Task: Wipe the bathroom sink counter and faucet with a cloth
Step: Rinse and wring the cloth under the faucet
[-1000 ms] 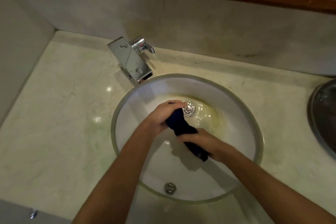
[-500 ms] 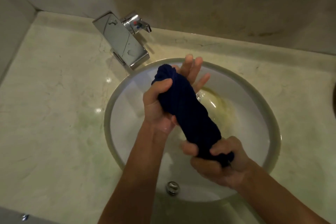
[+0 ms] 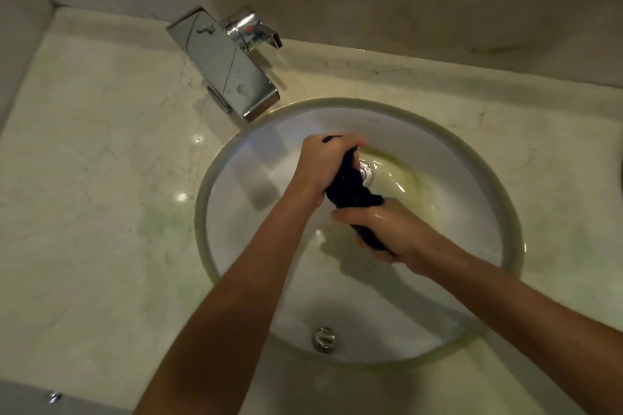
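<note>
A dark blue cloth [image 3: 350, 192], rolled into a twisted rope, hangs over the white round sink bowl [image 3: 485, 178]. My left hand [image 3: 323, 162] grips its upper end just beside the chrome drain [image 3: 366, 175]. My right hand [image 3: 394, 232] grips the lower end, and both hands look wet. The chrome faucet [image 3: 226, 67] with its flat spout stands at the bowl's back left, with the lever handle [image 3: 251, 29] behind it. Pale marble counter [image 3: 101, 178] surrounds the bowl.
The marble wall and low backsplash [image 3: 404, 67] run behind the sink, with a side wall [image 3: 20, 44] at the far left. An overflow hole [image 3: 324, 339] sits in the bowl's near wall. Yellowish staining [image 3: 418, 192] lies right of the drain.
Half a second ago my hands held the twisted cloth high above the bowl, left fingers spread. Now both hands have dropped down by the drain and my left hand has closed round the cloth.
</note>
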A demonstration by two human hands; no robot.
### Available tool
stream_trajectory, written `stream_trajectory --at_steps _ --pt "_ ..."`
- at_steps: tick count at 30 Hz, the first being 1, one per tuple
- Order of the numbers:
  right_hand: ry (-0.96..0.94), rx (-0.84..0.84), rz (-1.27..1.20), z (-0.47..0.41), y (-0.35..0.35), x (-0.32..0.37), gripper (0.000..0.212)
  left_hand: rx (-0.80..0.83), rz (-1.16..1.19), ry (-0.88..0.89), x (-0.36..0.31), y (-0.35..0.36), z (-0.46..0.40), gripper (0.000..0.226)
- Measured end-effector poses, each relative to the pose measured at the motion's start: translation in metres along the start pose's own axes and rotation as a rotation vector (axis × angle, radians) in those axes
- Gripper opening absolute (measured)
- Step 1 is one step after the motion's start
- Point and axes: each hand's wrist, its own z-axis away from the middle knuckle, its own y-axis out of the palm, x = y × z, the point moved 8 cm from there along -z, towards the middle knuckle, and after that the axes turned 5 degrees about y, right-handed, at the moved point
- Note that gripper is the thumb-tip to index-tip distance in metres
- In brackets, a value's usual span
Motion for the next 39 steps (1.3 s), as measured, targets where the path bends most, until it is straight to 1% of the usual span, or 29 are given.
stream_trajectory --at_steps 2,4,5,7,9,11,15,20,25,26,27,29,30,31,32,33,34,35,36,37,38,39 --pt "0.001 -0.131 0.094 -0.025 -0.005 -0.007 0.026 -0.109 -0.281 0.003 0.018 -0.006 -0.019 0.022" --pt "-0.002 -0.214 0.226 -0.043 -0.006 -0.014 0.024 -0.174 -0.560 -0.022 0.029 -0.008 -0.029 0.015" --pt "-0.001 -0.249 0.318 -0.050 -0.006 -0.017 0.022 -0.186 -0.679 -0.049 0.035 -0.009 -0.030 0.015" --pt "-0.019 -0.294 0.519 -0.056 -0.005 -0.017 0.020 -0.171 -0.890 -0.068 0.043 -0.009 -0.030 0.019" --pt "-0.066 -0.322 0.723 -0.055 -0.002 -0.011 0.023 -0.145 -1.087 -0.028 0.045 -0.004 -0.026 0.022" --pt "-0.114 -0.371 0.854 -0.049 -0.002 -0.003 0.028 -0.134 -1.206 0.005 0.046 0.001 -0.025 0.024" --pt "-0.171 -0.436 0.940 -0.040 -0.001 0.006 0.023 -0.140 -1.236 -0.037 0.050 0.002 -0.025 0.024" --pt "-0.160 -0.417 0.981 -0.039 0.001 0.001 0.025 -0.132 -1.247 -0.106 0.055 -0.002 -0.018 0.025" --pt "-0.177 -0.436 1.067 -0.031 -0.002 0.000 0.039 -0.098 -1.182 -0.128 0.052 0.003 -0.013 0.024" --pt "-0.192 -0.479 1.085 -0.026 -0.009 0.003 0.043 -0.093 -1.210 -0.081 0.043 0.008 -0.012 0.025" --pt "-0.226 -0.535 1.120 -0.020 -0.017 0.007 0.049 -0.103 -1.260 0.037 0.030 0.014 -0.012 0.027" --pt "-0.301 -0.633 1.183 -0.005 -0.035 0.016 0.058 -0.209 -1.278 0.397 -0.004 0.018 -0.002 0.027" --pt "-0.311 -0.654 1.169 0.004 -0.045 0.018 0.061 -0.277 -1.198 0.486 -0.017 0.011 0.009 0.024" --pt "-0.313 -0.669 1.126 0.012 -0.055 0.019 0.061 -0.337 -1.053 0.461 -0.022 -0.001 0.017 0.022" --pt "-0.309 -0.689 1.070 0.019 -0.066 0.019 0.061 -0.363 -0.893 0.323 -0.016 -0.012 0.024 0.028" --pt "-0.314 -0.714 1.008 0.026 -0.074 0.019 0.057 -0.334 -0.746 0.114 0.000 -0.017 0.030 0.038" --pt "-0.329 -0.744 0.933 0.034 -0.081 0.021 0.054 -0.261 -0.583 -0.115 0.020 -0.014 0.037 0.048" --pt "-0.362 -0.773 0.848 0.039 -0.087 0.022 0.053 -0.153 -0.387 -0.301 0.038 -0.003 0.046 0.058" --pt "-0.398 -0.801 0.768 0.046 -0.090 0.025 0.053 -0.038 -0.185 -0.412 0.046 0.015 0.055 0.067" --pt "-0.438 -0.818 0.707 0.052 -0.092 0.028 0.055 0.056 0.014 -0.444 0.047 0.031 0.060 0.076" --pt "-0.459 -0.821 0.657 0.058 -0.091 0.032 0.058 0.108 0.196 -0.426 0.043 0.044 0.061 0.083" --pt "-0.474 -0.812 0.613 0.063 -0.090 0.035 0.062 0.115 0.348 -0.385 0.033 0.051 0.061 0.085"
